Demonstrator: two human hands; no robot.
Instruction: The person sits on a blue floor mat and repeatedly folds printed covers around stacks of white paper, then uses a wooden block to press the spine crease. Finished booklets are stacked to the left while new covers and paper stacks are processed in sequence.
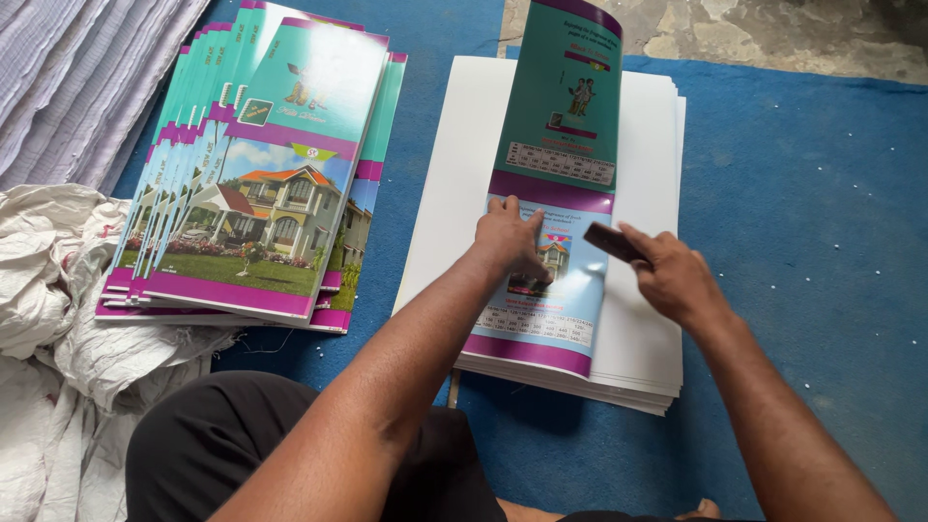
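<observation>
On top of the white sheet stack [638, 338], a glossy cover [556, 193] is pinned flat under the left hand [510, 237] while a dark block [611, 242] is gripped in the right hand [677, 280], so the curled cover could be creased crookedly if shifted.

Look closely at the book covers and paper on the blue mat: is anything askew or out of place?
The finished covers at left are fanned unevenly, not squared up. The cover under the left hand bows up at its far end, off the white sheet stack. The right hand holds a dark flat tool. Nothing looks torn.
</observation>
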